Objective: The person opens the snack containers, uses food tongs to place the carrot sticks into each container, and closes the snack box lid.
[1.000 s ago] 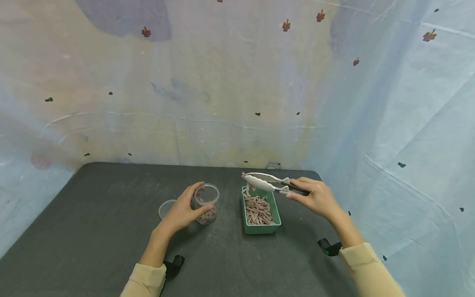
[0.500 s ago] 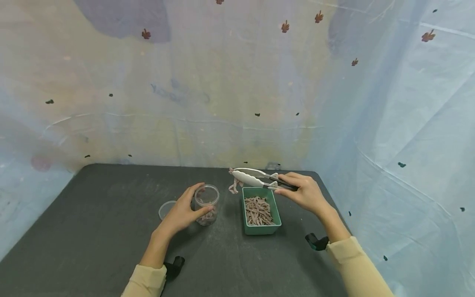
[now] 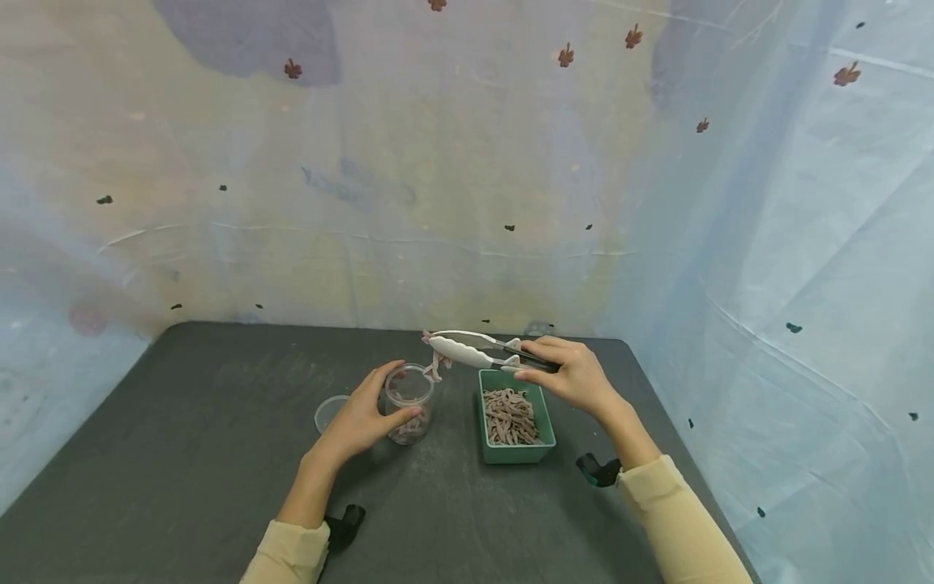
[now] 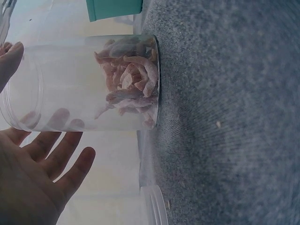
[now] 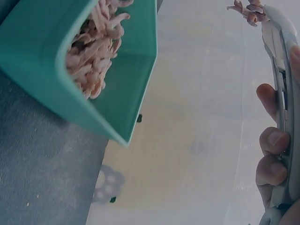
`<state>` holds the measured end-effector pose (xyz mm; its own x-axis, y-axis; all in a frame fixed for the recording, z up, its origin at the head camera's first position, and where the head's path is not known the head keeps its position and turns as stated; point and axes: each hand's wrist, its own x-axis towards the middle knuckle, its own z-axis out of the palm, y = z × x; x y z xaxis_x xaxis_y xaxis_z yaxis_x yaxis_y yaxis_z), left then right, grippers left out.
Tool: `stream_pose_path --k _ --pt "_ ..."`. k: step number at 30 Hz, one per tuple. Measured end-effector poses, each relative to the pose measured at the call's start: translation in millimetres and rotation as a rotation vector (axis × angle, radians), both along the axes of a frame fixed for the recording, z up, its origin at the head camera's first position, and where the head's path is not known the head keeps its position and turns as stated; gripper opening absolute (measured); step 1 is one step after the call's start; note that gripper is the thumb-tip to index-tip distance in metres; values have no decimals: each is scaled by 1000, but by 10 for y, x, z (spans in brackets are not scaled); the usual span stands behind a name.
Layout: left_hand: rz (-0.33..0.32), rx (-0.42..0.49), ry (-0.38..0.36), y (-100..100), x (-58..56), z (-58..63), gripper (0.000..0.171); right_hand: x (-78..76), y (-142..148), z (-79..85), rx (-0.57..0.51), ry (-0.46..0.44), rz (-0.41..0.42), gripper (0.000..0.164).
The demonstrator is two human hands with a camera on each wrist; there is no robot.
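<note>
My left hand [image 3: 357,418] grips a clear plastic jar [image 4: 70,79] that stands upright on the table, thumb on the near side and fingers behind. Pinkish strips that look like meat [image 4: 129,77] fill its lower part. My right hand [image 3: 576,377] holds white-headed tongs [image 3: 463,351] with dark handles. A small bunch of strips [image 3: 438,367] hangs from the tong tips, beside and above the right edge of the jar's mouth. To the right, a green rectangular box [image 3: 518,456] contains a heap of the same strips [image 3: 509,418], below the right hand and tongs.
A clear round lid [image 3: 328,414] lies on the dark table [image 3: 219,454], left of the jar and partly behind the left hand. A pale patterned plastic sheet [image 3: 409,203] hangs along the table's back and right side.
My right hand has carried the tongs leftward, from above the green box to the jar's mouth, lifting the hanging strips clear of the heap. The left hand and jar have stayed put.
</note>
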<state>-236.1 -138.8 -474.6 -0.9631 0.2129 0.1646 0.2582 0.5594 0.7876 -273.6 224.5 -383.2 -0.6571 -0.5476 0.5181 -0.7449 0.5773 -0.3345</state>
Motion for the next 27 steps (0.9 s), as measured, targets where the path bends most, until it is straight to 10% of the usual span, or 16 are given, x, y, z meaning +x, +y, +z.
stream_pose_path --k 16,27 --pt "-9 6 -10 -1 -5 -3 94 -88 -296 -81 56 -23 57 79" --pt "6 -16 -34 -13 -9 0 102 -86 -415 -173 140 -41 55 53"
